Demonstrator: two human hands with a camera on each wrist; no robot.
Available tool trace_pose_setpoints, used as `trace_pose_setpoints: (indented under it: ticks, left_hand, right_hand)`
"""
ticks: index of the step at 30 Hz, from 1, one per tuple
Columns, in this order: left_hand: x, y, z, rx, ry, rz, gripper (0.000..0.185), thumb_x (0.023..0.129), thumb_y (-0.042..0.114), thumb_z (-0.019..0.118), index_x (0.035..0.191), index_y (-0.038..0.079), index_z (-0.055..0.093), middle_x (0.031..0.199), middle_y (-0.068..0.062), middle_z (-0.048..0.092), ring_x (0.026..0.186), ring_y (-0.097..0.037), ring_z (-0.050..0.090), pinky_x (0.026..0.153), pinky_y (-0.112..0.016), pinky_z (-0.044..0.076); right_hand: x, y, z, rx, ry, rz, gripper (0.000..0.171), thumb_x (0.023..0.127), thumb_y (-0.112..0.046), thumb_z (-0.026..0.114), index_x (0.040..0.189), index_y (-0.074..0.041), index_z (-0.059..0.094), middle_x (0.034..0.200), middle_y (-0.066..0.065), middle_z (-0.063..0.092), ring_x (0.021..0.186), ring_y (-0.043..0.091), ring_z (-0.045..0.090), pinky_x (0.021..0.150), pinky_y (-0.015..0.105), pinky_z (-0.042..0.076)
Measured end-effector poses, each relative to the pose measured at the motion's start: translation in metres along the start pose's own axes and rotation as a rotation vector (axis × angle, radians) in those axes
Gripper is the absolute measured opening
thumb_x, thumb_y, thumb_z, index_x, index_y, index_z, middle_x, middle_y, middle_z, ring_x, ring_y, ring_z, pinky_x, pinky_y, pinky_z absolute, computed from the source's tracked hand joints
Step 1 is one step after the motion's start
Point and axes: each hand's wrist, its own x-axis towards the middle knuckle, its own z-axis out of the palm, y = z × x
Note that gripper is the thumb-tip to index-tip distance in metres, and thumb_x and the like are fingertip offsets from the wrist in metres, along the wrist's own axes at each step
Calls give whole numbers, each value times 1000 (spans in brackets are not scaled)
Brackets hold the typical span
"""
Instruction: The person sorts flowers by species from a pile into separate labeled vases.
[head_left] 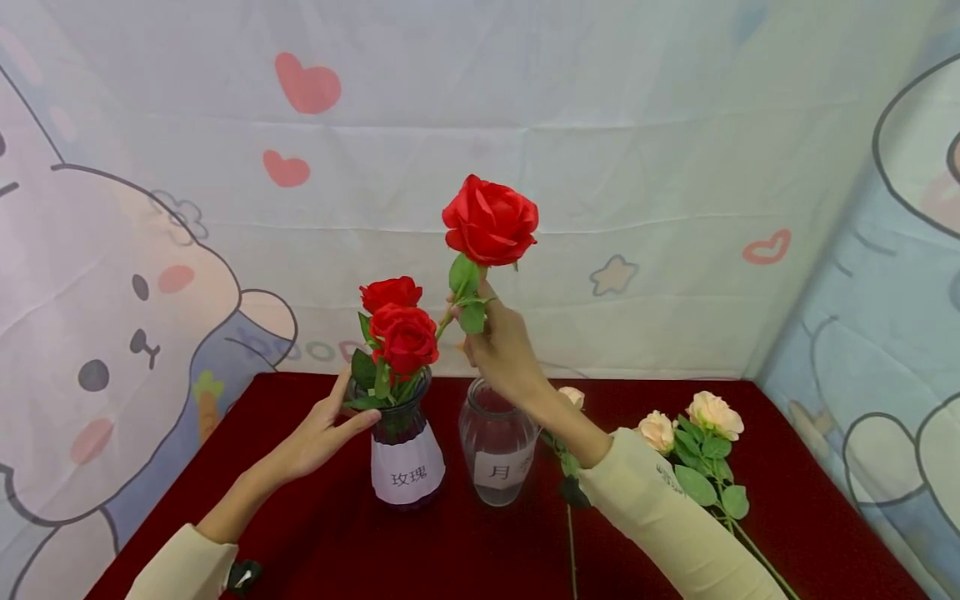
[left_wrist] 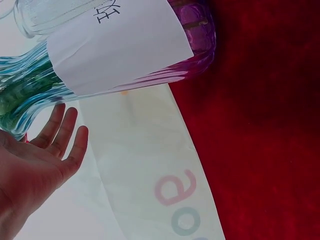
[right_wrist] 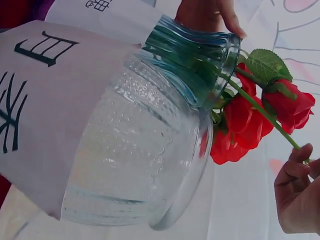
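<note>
My right hand (head_left: 495, 337) pinches the green stem of a single red rose (head_left: 489, 221) and holds it upright above the two vases. In the right wrist view its fingertips (right_wrist: 299, 165) close on the thin stem (right_wrist: 265, 116). My left hand (head_left: 330, 429) rests with straight fingers against the neck of the purple vase (head_left: 407, 471). That vase has a white label and holds two red roses (head_left: 401, 329). The left wrist view shows my open palm (left_wrist: 40, 162) beside this vase (left_wrist: 125, 47). A clear glass vase (head_left: 497, 454), also labelled, stands just to its right and holds no flowers.
Peach roses (head_left: 701, 429) with green leaves lie on the red tablecloth (head_left: 337, 533) at the right, partly behind my right sleeve. Cartoon-print cloth walls close in the back and both sides. The clear vase (right_wrist: 135, 145) fills most of the right wrist view.
</note>
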Motion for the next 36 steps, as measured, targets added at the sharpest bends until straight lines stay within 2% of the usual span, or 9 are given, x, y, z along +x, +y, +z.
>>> trace_pose_setpoints:
  ticks: [6,11,16,19,23,25,28,32,36]
  left_hand:
    - [0,1,0,7,-1,-2,82,105,29,55,166,23,0,155,-21,45,126,-38,59,104,-63,48]
    - [0,2,-1,23,10,-6,82,105,29,55,165,21,0,155,-22,44,125,-38,59,104,-65,46]
    - [0,2,0,15,1,-7,84,105,29,55,165,24,-2,156,-22,44,126,-40,59,103,-64,48]
    - [0,2,1,12,0,4,84,105,28,56,165,27,-2,156,-22,44,127,-40,59,102,-63,49]
    - [-1,1,2,12,7,12,84,105,27,56,165,29,-2,156,-21,45,127,-40,59,102,-62,49]
    - [0,1,1,14,7,12,84,105,27,56,165,30,-2,155,-21,46,126,-39,60,101,-62,50]
    - [0,1,1,14,6,11,84,104,28,56,165,28,-2,154,-21,46,125,-39,60,101,-61,50]
    - [1,3,1,11,3,16,84,105,27,56,166,25,-2,155,-22,45,127,-41,59,102,-63,49]
    - [0,2,2,-3,2,23,83,105,26,55,165,23,-2,158,-22,42,132,-43,56,106,-66,45]
  right_hand:
    - [2,-3,-5,-39,89,-87,23,102,-3,57,125,1,57,95,18,71,51,10,46,50,23,41]
    - [-2,0,0,-32,-49,-27,37,95,6,51,130,-1,58,107,19,72,50,8,45,48,22,36]
    - [-13,11,11,-18,-161,102,27,99,0,55,124,0,62,79,17,68,48,11,48,46,22,37]
    - [-19,17,17,-45,-217,121,22,99,-3,60,121,1,64,69,15,62,47,15,53,47,22,40]
    - [-25,23,22,-46,-276,81,29,95,-1,67,122,1,58,86,15,67,48,12,59,48,23,49]
    - [-27,26,25,-36,-289,58,28,92,0,70,118,1,59,86,16,67,48,7,58,48,23,51]
    - [-27,28,27,-18,-286,43,20,91,2,70,110,1,63,94,19,66,48,2,57,50,22,52]
    - [-25,25,28,54,-243,110,34,93,-1,70,125,0,59,117,21,64,51,6,58,50,24,51]
    - [-24,20,29,152,-194,163,41,95,-5,70,131,-3,52,107,21,70,53,10,59,50,25,49]
